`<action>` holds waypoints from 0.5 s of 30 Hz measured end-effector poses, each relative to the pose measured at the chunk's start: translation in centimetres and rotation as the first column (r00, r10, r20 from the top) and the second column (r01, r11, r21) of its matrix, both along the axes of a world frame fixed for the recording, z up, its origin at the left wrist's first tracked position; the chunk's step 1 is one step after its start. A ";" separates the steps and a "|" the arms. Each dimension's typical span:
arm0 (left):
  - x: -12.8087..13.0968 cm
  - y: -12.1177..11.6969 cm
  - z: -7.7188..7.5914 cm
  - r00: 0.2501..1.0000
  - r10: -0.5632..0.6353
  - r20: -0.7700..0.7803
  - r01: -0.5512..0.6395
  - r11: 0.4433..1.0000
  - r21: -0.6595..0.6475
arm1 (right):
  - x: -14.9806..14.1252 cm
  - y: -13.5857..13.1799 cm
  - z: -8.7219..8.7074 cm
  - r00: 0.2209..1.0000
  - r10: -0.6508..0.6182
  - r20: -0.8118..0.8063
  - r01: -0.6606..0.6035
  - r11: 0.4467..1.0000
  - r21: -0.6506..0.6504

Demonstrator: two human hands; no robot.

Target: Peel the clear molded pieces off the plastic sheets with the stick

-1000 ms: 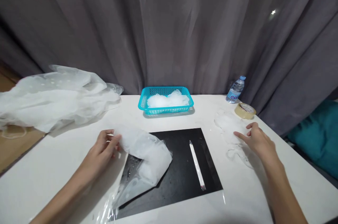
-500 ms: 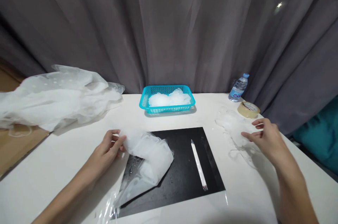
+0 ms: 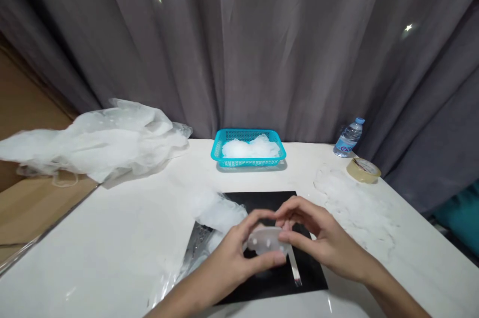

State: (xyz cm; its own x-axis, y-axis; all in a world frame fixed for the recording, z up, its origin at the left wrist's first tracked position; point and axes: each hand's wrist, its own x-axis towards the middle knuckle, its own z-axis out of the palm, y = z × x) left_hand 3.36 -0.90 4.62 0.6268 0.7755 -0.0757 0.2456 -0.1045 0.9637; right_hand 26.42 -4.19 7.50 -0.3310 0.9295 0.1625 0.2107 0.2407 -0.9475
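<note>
My left hand [image 3: 239, 253] and my right hand [image 3: 318, 238] meet over the black mat [image 3: 262, 278], both pinching a small clear plastic piece with white dots [image 3: 266, 241] held between them. A white pen-like stick [image 3: 294, 265] lies on the mat just below my right hand, partly hidden by it. A crumpled clear plastic bag [image 3: 215, 213] rests on the mat's left edge, beside my left hand.
A teal basket [image 3: 247, 148] with white plastic pieces stands at the back centre. A large heap of white plastic [image 3: 97, 141] lies at the back left. More clear pieces [image 3: 355, 203], a tape roll [image 3: 362, 170] and a water bottle [image 3: 349, 138] are at the right. Grey curtain behind.
My left hand let go of the plastic bag and my right hand left the pile at the right. Both came together over the mat and now hold a small plastic piece.
</note>
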 end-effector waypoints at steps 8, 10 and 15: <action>-0.6 -0.9 -0.4 0.964 0.090 0.250 -0.066 0.992 -0.106 | 15.3 11.1 -2.0 0.431 -0.728 0.534 0.606 0.671 0.426; -1.1 -1.1 0.0 0.955 0.090 0.281 -0.078 0.995 -0.056 | 19.8 12.7 -2.6 0.271 -0.770 0.578 0.706 0.567 0.424; -1.7 -1.1 0.4 0.957 0.093 0.276 -0.121 0.989 0.085 | 25.4 13.4 -4.9 0.114 -0.739 0.664 0.769 0.489 0.412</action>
